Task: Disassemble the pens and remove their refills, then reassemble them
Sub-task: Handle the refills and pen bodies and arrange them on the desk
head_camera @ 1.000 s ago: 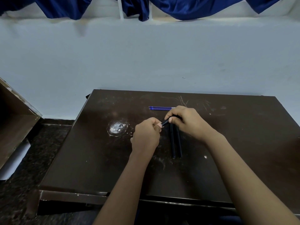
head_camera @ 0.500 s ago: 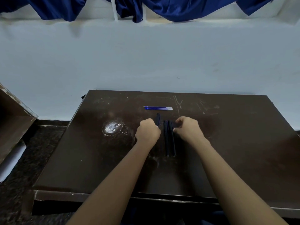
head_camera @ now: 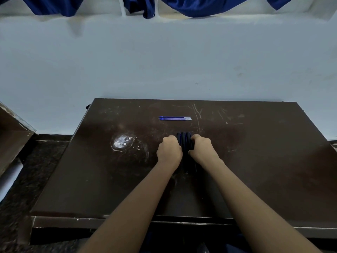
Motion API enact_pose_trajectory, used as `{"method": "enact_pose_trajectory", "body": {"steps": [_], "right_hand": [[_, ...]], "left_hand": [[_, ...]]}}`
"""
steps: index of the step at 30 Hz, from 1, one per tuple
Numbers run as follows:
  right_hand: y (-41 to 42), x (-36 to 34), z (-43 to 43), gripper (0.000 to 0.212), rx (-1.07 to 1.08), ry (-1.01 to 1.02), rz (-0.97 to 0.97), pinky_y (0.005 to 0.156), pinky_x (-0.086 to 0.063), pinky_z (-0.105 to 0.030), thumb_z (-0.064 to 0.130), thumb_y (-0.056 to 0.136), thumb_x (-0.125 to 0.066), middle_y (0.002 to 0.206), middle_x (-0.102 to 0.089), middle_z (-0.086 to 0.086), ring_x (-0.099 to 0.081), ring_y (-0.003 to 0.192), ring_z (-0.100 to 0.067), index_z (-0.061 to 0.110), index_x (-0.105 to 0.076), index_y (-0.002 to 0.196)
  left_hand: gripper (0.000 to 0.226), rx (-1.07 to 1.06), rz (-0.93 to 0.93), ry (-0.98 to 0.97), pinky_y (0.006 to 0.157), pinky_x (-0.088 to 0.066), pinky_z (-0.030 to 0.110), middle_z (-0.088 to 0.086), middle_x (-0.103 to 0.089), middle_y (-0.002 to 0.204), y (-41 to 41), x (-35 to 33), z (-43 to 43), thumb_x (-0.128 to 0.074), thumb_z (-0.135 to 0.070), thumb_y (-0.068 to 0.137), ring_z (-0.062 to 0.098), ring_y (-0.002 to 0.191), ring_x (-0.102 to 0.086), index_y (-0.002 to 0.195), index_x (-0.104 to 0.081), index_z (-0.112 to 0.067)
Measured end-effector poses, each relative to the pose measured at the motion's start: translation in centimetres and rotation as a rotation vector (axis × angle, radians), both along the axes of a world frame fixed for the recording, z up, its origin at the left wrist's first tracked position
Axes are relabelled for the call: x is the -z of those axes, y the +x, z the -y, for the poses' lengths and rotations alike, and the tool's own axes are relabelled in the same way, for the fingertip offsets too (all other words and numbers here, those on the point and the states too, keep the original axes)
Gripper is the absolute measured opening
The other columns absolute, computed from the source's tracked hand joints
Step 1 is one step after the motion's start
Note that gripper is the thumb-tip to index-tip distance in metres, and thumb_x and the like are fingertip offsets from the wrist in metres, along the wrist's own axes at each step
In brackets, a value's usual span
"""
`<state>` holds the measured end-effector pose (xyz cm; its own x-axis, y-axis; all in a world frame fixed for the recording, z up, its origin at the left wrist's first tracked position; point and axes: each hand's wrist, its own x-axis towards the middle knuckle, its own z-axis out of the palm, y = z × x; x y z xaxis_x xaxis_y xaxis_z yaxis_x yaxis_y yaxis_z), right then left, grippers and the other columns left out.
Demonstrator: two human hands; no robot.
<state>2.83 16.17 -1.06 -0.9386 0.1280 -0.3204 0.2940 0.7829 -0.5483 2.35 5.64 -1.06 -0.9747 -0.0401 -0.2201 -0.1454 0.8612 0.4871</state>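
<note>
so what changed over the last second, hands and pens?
The left hand set its dark pen barrel down beside the two already lying there; both hands now press the dark pen barrels together from either side, the right hand opposite. The blue refills and brown table stayed put.

A dark brown, scratched surface [head_camera: 255,161] with a pale scuffed patch [head_camera: 121,142] stands against a plain whitish wall [head_camera: 164,61], deep blue curtains [head_camera: 209,5] hanging along the top, speckled dark floor [head_camera: 21,189] and a brown wooden board [head_camera: 12,136] at one side.
</note>
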Motion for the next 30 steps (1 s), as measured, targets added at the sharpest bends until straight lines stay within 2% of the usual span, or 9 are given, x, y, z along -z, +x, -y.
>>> {"method": "enact_pose_trajectory", "body": {"steps": [7, 17, 30], "right_hand": [[0.0, -0.1, 0.0, 0.047, 0.037, -0.044, 0.017, 0.087, -0.050, -0.034, 0.011, 0.086, -0.066, 0.123, -0.055, -0.013, -0.058, 0.109, -0.028, 0.010, -0.047, 0.129], [0.0, 0.3, 0.8, 0.047, 0.047, -0.103, 0.014, 0.088, -0.053, -0.036, 0.011, 0.083, -0.069, 0.117, -0.061, -0.013, -0.061, 0.105, -0.026, 0.011, -0.049, 0.126], [-0.4, 0.7, 3.6, 0.046, 0.001, -0.123, -0.026, 0.085, -0.052, -0.035, 0.012, 0.083, -0.069, 0.112, -0.060, -0.012, -0.061, 0.101, -0.026, 0.009, -0.048, 0.124]], "left_hand": [[0.031, -0.001, 0.018, 0.030, 0.079, -0.055, 0.041, 0.014, -0.064, 0.108, -0.3, 0.3, 0.4, -0.062, -0.025, 0.090, 0.032, 0.097, -0.064, 0.113, -0.055, -0.004], [0.032, 0.017, 0.035, 0.025, 0.081, -0.055, 0.044, 0.012, -0.064, 0.108, -0.6, 0.4, 0.6, -0.062, -0.025, 0.090, 0.029, 0.096, -0.064, 0.115, -0.054, -0.007], [0.030, -0.067, 0.032, -0.013, 0.072, -0.043, 0.035, 0.013, -0.063, 0.113, -0.8, 0.2, 3.2, -0.060, -0.022, 0.091, 0.032, 0.103, -0.062, 0.116, -0.055, -0.006]]}}
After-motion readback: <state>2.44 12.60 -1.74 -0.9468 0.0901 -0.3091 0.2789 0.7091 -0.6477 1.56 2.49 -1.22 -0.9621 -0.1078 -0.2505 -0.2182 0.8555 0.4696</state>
